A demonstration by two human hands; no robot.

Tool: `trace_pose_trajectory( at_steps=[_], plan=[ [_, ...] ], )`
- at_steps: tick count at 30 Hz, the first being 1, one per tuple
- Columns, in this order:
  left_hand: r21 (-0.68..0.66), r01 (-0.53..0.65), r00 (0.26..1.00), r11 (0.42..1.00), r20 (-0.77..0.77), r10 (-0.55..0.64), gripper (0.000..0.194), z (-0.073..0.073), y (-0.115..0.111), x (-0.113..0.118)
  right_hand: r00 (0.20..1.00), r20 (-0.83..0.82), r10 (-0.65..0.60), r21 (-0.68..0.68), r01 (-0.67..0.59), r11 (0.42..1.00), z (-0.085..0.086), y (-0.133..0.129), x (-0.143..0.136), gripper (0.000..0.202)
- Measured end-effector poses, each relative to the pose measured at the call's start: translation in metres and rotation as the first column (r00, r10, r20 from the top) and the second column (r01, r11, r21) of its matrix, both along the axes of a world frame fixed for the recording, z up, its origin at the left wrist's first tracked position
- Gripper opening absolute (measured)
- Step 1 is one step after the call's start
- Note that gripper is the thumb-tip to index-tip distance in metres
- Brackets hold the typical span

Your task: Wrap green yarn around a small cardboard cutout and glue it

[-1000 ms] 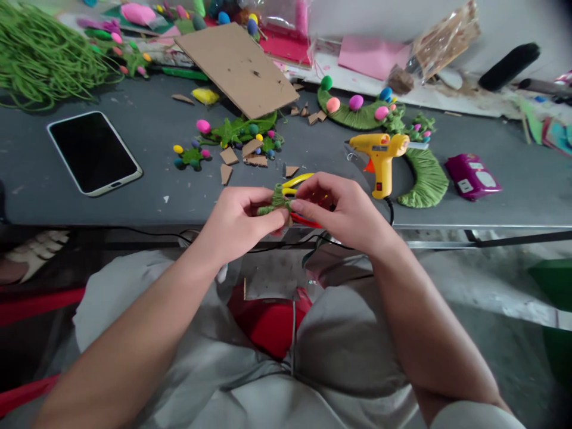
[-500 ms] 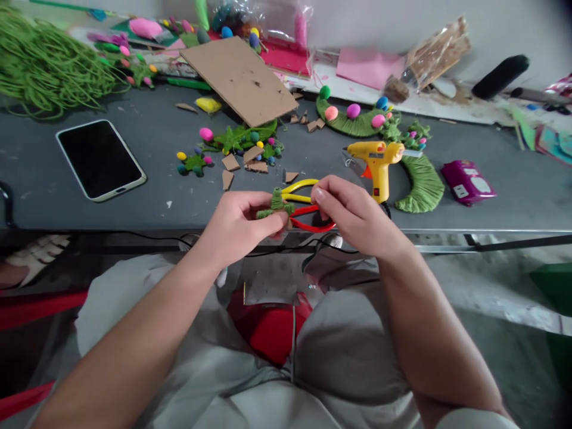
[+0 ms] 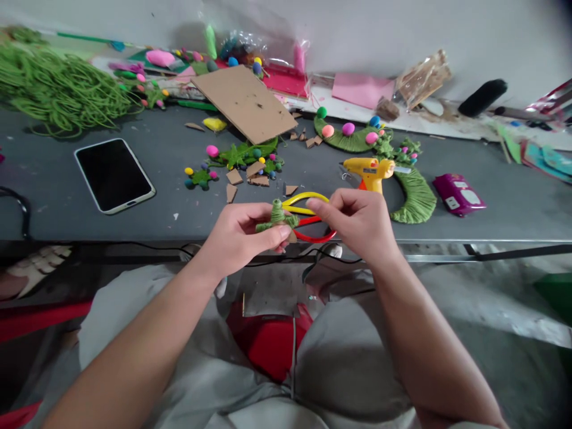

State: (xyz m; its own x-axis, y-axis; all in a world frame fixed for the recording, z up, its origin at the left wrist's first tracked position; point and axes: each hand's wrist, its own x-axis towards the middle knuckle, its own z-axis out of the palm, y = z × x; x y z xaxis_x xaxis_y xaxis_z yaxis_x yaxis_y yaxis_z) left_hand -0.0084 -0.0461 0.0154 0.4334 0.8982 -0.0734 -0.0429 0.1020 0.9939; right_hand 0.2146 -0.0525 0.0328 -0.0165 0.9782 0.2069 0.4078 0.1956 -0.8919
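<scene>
Near the table's front edge, my left hand [image 3: 245, 235] holds a small green yarn-wrapped star shape [image 3: 277, 215] between thumb and fingers. My right hand [image 3: 357, 217] is just right of it, thumb and index finger pinched together; what is between them is too small to make out. Between my hands lie scissors or pliers with yellow and red handles [image 3: 306, 195], partly hidden by the star and my right fingers. Behind my right hand rests a yellow glue gun [image 3: 369, 168], its grip partly covered. A green wrapped crescent [image 3: 417, 199] is to its right.
A phone [image 3: 114, 174] lies at left, below green yarn [image 3: 58, 89]. Cardboard [image 3: 245, 101], decorated green stars [image 3: 200, 177] and cardboard scraps [image 3: 234, 176] lie centrally. A purple packet [image 3: 459, 195] sits at right. A sandaled foot [image 3: 38, 271] shows lower left.
The view has tilted, so the table items appear lower. My right hand has turned and moved slightly, now covering the glue gun's grip. My left hand keeps the star, which looks more upright.
</scene>
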Motion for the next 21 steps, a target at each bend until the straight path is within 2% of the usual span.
trace_pose_trajectory(
  at_steps=[3,6,11,21],
  plan=[
    [0.004,0.01,1.0,1.0,-0.009,-0.009,0.02,-0.001,0.001,0.0,0.992,0.02,0.122,-0.046,-0.121,0.992,0.003,-0.001,0.001,0.039],
    [0.028,0.029,0.999,0.999,-0.029,-0.028,0.016,0.0,0.002,0.0,0.968,-0.082,0.237,-0.108,-0.245,0.964,0.003,-0.003,-0.004,0.032],
    [0.019,0.034,0.998,0.999,-0.046,-0.034,0.015,0.004,0.003,0.003,0.937,-0.26,0.234,-0.165,-0.282,0.945,-0.004,-0.004,-0.017,0.03],
    [-0.011,0.032,0.999,0.999,-0.021,-0.033,0.016,0.003,0.003,0.004,0.937,-0.26,0.235,-0.161,-0.282,0.946,-0.013,-0.003,-0.021,0.024]
  ],
)
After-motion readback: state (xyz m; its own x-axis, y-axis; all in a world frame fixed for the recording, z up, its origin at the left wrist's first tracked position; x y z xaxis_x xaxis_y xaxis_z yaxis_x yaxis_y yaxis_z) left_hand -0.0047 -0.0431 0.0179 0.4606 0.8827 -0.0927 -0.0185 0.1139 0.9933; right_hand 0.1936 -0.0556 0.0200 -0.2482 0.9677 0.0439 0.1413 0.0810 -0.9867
